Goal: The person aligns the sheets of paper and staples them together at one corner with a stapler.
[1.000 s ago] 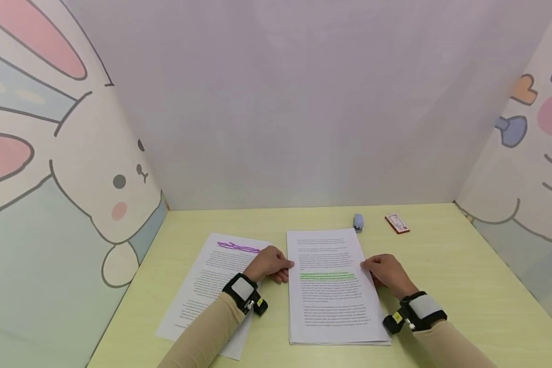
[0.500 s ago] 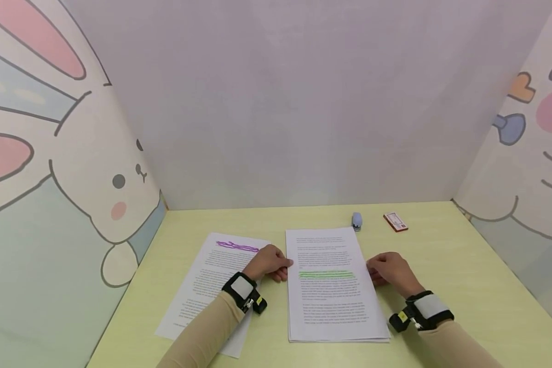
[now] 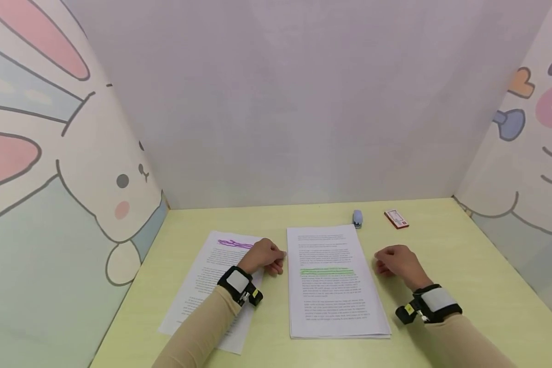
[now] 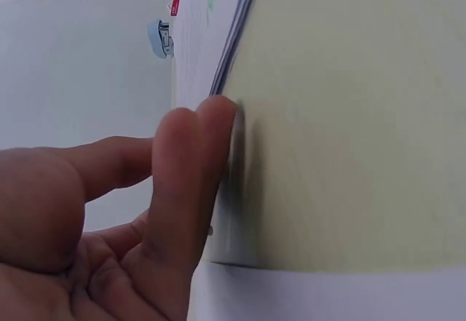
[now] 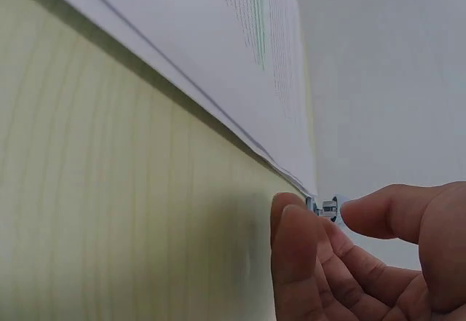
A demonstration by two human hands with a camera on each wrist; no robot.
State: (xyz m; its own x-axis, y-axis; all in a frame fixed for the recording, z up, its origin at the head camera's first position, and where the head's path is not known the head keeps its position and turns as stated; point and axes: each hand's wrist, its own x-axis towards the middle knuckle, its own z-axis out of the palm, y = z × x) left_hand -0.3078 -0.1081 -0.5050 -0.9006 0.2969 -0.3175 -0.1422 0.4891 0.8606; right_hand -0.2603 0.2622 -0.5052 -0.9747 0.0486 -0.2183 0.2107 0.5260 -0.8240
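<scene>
A stack of printed paper sheets [image 3: 331,306] with green highlighter lines lies flat in the middle of the table. Just off its left edge is my left hand [image 3: 261,256], fingers loosely bent and holding nothing. In the left wrist view, the left fingertips [image 4: 216,110] come close to the stack's edge. My right hand [image 3: 401,266] is a short way off the stack's right edge, also holding nothing. The right wrist view shows its thumb [image 5: 386,208] apart from the fingers. Partly under my left forearm lie other printed pages [image 3: 202,286] with a purple scribble at the top.
A small light-blue stapler [image 3: 357,218] stands at the stack's top right corner. Farther right lies a small red and white box [image 3: 396,219]. Walls with cartoon animals flank the pale yellow table [image 3: 478,266], with a plain wall behind.
Both hands have drawn back from the stack's side edges, the left hand leftward and the right hand rightward. The stack stays in place on the table.
</scene>
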